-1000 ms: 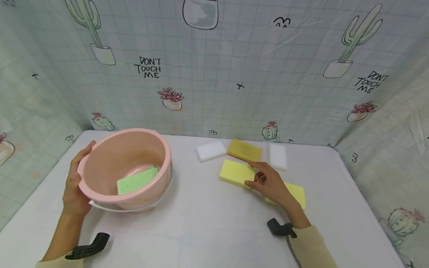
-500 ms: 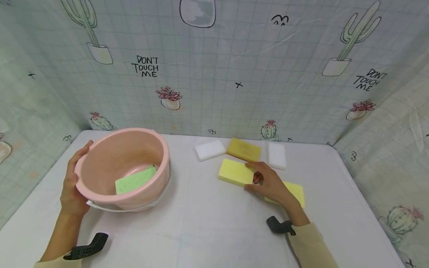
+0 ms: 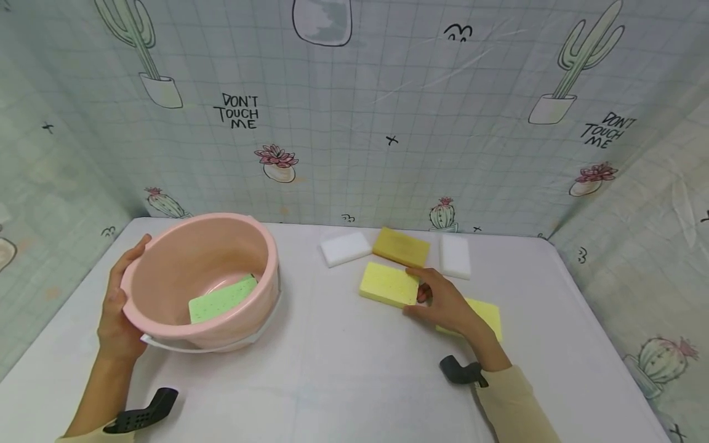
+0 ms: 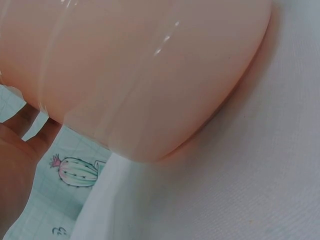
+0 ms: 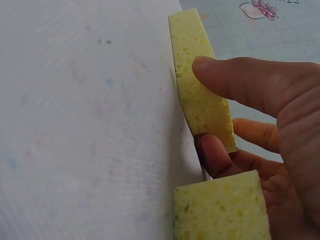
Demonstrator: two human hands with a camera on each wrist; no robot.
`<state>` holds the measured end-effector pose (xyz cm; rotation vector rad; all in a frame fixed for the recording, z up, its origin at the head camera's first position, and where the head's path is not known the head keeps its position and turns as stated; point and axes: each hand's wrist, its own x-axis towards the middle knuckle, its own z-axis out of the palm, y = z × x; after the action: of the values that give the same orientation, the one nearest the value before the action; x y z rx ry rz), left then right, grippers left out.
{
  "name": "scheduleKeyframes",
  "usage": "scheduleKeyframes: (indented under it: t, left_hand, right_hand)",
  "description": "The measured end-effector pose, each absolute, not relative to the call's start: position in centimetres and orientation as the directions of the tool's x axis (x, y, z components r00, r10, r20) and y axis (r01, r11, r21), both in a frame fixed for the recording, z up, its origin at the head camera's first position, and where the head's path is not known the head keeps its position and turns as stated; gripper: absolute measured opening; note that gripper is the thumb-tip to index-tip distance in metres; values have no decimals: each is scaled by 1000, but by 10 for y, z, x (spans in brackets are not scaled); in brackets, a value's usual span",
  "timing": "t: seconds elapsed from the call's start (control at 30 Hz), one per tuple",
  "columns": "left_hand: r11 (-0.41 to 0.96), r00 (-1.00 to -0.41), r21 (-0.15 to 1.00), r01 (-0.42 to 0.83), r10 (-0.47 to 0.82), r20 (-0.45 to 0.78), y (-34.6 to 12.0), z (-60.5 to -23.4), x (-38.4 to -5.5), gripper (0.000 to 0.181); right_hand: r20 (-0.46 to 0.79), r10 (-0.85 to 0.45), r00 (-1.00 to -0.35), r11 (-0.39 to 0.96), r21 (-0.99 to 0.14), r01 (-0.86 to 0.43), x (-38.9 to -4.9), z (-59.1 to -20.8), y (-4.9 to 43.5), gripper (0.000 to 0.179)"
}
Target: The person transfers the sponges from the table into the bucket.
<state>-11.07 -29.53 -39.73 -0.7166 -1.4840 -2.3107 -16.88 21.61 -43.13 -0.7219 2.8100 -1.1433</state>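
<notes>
A pink bucket [image 3: 202,335] with a white handle stands on the left of the white table, a green sponge [image 3: 223,299] inside it. My left hand [image 3: 117,320] holds the bucket's left side at the rim; in the left wrist view some fingers of the left hand [image 4: 15,165] lie against the bucket wall [image 4: 150,75]. At the table's middle right, my right hand [image 3: 445,304] pinches the right end of a light yellow sponge [image 3: 388,284], thumb on the near edge. That sponge [image 5: 187,37] rests on the table in the right wrist view.
Behind lie a darker yellow sponge [image 3: 401,247] and two white sponges, one at left [image 3: 346,248] and one at right [image 3: 456,256]. Another yellow sponge [image 3: 487,317] sits partly under the right forearm. A cactus-print curtain [image 3: 332,123] encloses the table [image 3: 343,381].
The view has shifted slightly. My right thumb and fingers have settled onto the light yellow sponge's end. The left hand stays on the bucket.
</notes>
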Motion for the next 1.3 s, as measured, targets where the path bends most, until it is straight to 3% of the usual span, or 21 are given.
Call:
scheduleKeyframes:
  t: [0.97,1.3]
  left_hand:
    - [-404,-838,768,496,9,546,-296,-397,-108,59]
    - [-347,-843,790,506,-2,539,-295,-396,-108,59]
  right_hand:
    - [182,-384,-905,573,-722,-388,-166,-435,218,71]
    - [129,-369,-920,523,-790,-320,-165,-424,220,69]
